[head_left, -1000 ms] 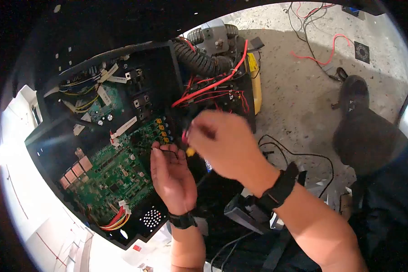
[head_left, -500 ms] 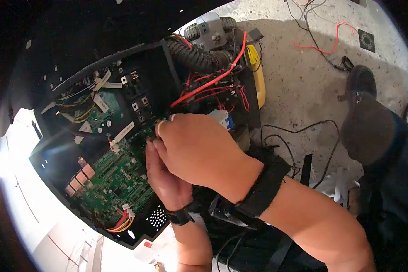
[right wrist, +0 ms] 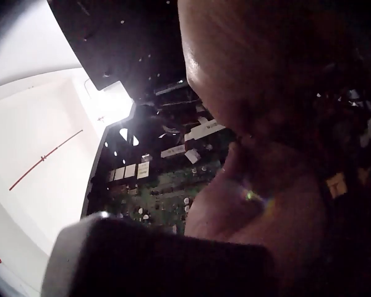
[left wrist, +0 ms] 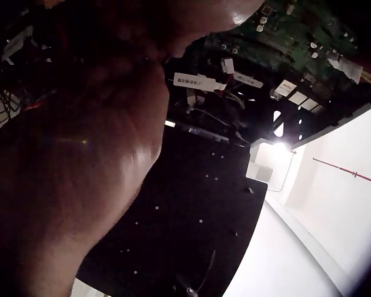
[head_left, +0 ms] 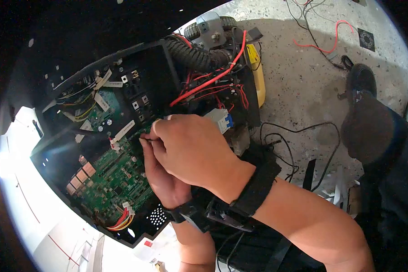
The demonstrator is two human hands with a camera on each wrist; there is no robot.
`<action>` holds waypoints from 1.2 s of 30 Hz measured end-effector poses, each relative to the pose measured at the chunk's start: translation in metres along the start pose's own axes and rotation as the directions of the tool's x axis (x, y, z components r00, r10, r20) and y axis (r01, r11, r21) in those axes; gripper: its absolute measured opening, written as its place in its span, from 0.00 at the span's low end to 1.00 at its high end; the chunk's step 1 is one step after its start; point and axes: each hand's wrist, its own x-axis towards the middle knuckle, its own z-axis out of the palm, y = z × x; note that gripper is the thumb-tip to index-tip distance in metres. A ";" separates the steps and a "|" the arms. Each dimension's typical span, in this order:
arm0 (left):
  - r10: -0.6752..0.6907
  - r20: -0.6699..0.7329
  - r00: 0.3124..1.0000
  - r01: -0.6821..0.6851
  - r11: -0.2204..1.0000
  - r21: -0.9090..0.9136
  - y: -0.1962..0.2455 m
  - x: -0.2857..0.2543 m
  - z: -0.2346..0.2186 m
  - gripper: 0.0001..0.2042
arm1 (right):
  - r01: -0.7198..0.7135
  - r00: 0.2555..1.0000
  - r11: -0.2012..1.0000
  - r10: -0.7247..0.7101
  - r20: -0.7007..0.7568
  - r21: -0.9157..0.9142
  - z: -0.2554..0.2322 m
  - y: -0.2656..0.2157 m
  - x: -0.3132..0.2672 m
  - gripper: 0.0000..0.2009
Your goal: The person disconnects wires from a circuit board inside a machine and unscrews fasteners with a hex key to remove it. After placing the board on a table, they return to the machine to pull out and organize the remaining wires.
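Observation:
Over the upper edge of the green circuit board [head_left: 127, 177], both hands meet at their fingertips. The right hand [head_left: 192, 147] lies across the left hand [head_left: 163, 179], hiding part of its fingers. A thin dark wire [head_left: 148, 139] shows at the pinched fingertips of both hands; its far end is hidden. In the left wrist view the left palm [left wrist: 111, 142] fills the left side, in shadow. The right wrist view shows the right hand [right wrist: 253, 68] above the left hand [right wrist: 260, 192], touching it.
Labelled wire bundles [head_left: 102, 102] and a red, yellow and black harness [head_left: 122, 220] run to the boards. Right of them are a thick red cable [head_left: 208, 84], a corrugated hose [head_left: 190, 54], a grey breaker with blue parts [head_left: 220, 119] and a yellow part [head_left: 257, 77]. Black cable [head_left: 303, 128] lies on the floor.
The right hand has come left and down over the left hand, and their fingertips now meet. Since half a second ago both have shifted slightly left, and more of the breaker shows.

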 end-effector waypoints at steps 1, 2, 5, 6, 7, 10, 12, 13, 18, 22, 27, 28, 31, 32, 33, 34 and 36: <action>0.002 0.001 1.000 -0.002 1.000 -0.001 0.001 0.000 0.000 0.12 | -0.030 0.999 0.999 0.029 0.017 0.038 -0.001 -0.002 0.001 0.08; 0.006 0.036 0.999 -0.005 1.000 -0.009 0.001 -0.001 0.001 0.11 | -0.060 0.998 0.995 0.057 0.035 0.074 -0.002 -0.003 0.002 0.09; 0.004 0.095 0.996 0.000 0.999 -0.044 0.003 -0.001 -0.001 0.11 | -0.170 0.984 0.979 0.162 0.079 0.114 -0.004 -0.008 0.003 0.09; -0.003 0.117 0.993 0.011 0.997 -0.070 0.004 -0.001 -0.002 0.10 | -0.169 0.984 0.979 0.161 0.080 0.114 -0.002 -0.008 0.002 0.09; -0.001 0.117 0.993 0.009 0.997 -0.071 0.005 -0.001 -0.004 0.10 | -0.096 0.988 0.995 0.091 0.121 0.034 -0.001 -0.008 0.002 0.08; -0.039 -0.045 0.998 0.032 0.987 -0.155 0.005 -0.001 -0.005 0.09 | 0.035 0.983 0.996 -0.018 0.185 -0.086 -0.001 -0.010 0.004 0.08; -0.010 0.139 0.990 0.057 0.939 -0.338 0.000 0.000 0.002 0.10 | 0.088 0.977 0.988 -0.060 0.206 -0.125 -0.002 -0.009 0.007 0.08; -0.008 0.139 0.990 0.056 0.939 -0.340 -0.001 -0.002 0.005 0.10 | 0.124 0.980 0.983 -0.100 0.173 -0.132 -0.002 -0.008 0.007 0.08; 0.035 0.001 0.999 -0.035 0.999 -0.029 -0.002 -0.003 -0.001 0.10 | 0.265 0.949 0.940 -0.215 0.229 -0.213 -0.008 -0.008 0.008 0.09; 0.041 0.084 0.996 -0.023 0.979 -0.202 0.002 -0.002 0.000 0.10 | 0.229 0.939 0.948 -0.156 0.307 -0.220 -0.004 -0.010 0.009 0.08; 0.054 -0.026 0.998 -0.055 0.998 -0.044 0.004 -0.004 0.000 0.10 | 0.288 0.888 0.913 -0.140 0.438 -0.291 -0.011 -0.015 0.019 0.08; 0.062 -0.025 0.998 -0.063 0.997 -0.054 0.003 -0.003 0.000 0.10 | 0.312 0.878 0.900 -0.152 0.454 -0.303 -0.011 -0.015 0.021 0.08; 0.055 0.044 0.998 -0.050 0.992 -0.114 -0.001 0.000 0.003 0.11 | 0.351 0.888 0.889 -0.215 0.408 -0.296 -0.009 -0.010 0.022 0.08; 0.028 0.043 0.999 -0.021 0.990 -0.139 -0.001 0.000 0.004 0.11 | 0.358 0.905 0.894 -0.260 0.337 -0.269 -0.008 -0.007 0.022 0.09; 0.000 0.046 0.999 0.007 0.987 -0.161 -0.002 0.000 0.006 0.11 | 0.367 0.901 0.889 -0.268 0.340 -0.273 -0.009 -0.006 0.022 0.09; 0.005 0.050 0.999 0.003 0.986 -0.168 -0.002 0.000 0.005 0.11 | 0.445 0.880 0.842 -0.347 0.325 -0.306 -0.011 -0.005 0.022 0.08; 0.016 0.047 0.999 -0.004 0.970 -0.241 -0.004 0.002 0.005 0.11 | 0.524 0.847 0.778 -0.430 0.314 -0.347 -0.011 -0.004 0.024 0.08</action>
